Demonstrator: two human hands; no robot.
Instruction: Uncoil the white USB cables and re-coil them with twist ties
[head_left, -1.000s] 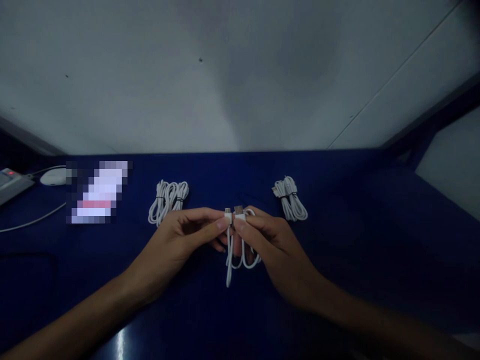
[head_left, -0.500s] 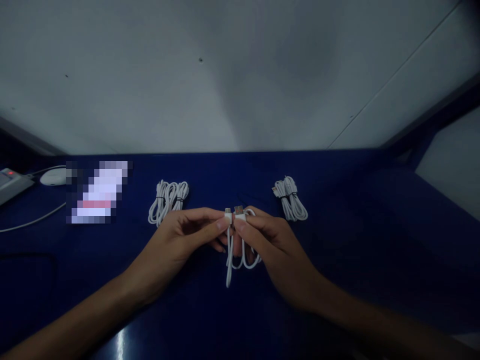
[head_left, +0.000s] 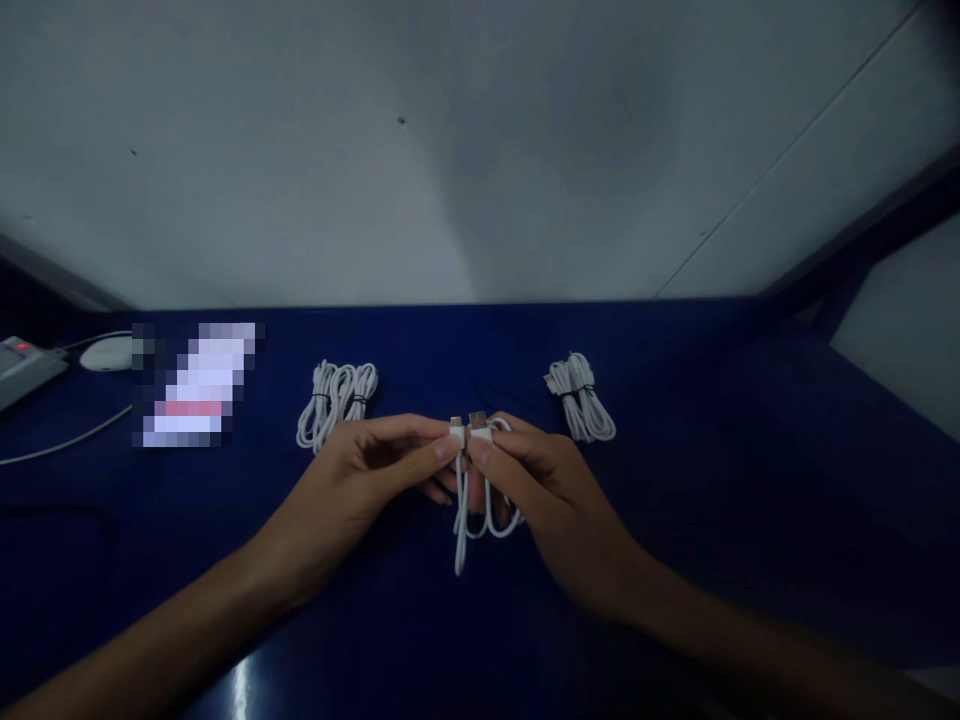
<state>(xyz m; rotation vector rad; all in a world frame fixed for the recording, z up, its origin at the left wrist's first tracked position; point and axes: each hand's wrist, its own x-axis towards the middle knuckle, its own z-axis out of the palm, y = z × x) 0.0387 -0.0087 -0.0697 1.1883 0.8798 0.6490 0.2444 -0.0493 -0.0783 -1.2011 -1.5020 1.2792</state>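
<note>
A white USB cable (head_left: 460, 540) is held between my two hands, its loops hanging below the fingers. My left hand (head_left: 375, 465) pinches the smaller plug between thumb and forefinger, metal tip pointing up. Right beside it, my right hand (head_left: 536, 475) grips the wider USB-A plug (head_left: 478, 422), also upright, with part of the coil behind its fingers. The two plugs sit side by side with a narrow gap. Behind my left hand lie white bundled cables (head_left: 337, 395) with dark ties. Beyond my right hand rests another tied white cable bundle (head_left: 579, 398).
On the left of the blue table (head_left: 465, 345) lies a blurred-out lit phone-like object (head_left: 199, 390). Near it are a white rounded device (head_left: 111, 352) and a grey box (head_left: 26, 370) with a red light, with leads. A pale wall (head_left: 300, 200) rises behind the table.
Almost nothing differs. The hanging cable loop has swung very slightly to the right; both hands keep their grip and place.
</note>
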